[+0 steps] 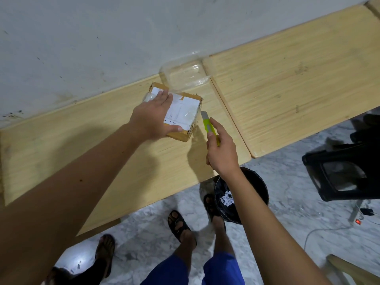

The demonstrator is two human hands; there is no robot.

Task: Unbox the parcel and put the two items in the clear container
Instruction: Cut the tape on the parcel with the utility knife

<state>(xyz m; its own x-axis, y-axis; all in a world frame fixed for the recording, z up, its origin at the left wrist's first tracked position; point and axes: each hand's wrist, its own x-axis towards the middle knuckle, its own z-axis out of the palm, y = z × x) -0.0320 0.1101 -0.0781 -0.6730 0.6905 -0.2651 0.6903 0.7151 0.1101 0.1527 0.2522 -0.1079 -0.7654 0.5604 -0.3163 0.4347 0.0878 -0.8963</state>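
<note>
A small cardboard parcel [185,112] with a white label and clear tape lies on the wooden table [102,140]. My left hand [153,117] rests flat on its top, thumb hooked over the near edge. My right hand [221,150] grips a yellow-green utility knife [208,126], its blade extended and pointing at the parcel's right side, just short of the box. The clear container [185,76] stands open and empty right behind the parcel, near the wall.
A second wooden table top [298,79] adjoins on the right. Below the table edge stand a black waste bin [242,194] and a black stool [345,171]. Another person's sandalled foot [106,249] is at lower left. A power strip [358,214] lies on the floor.
</note>
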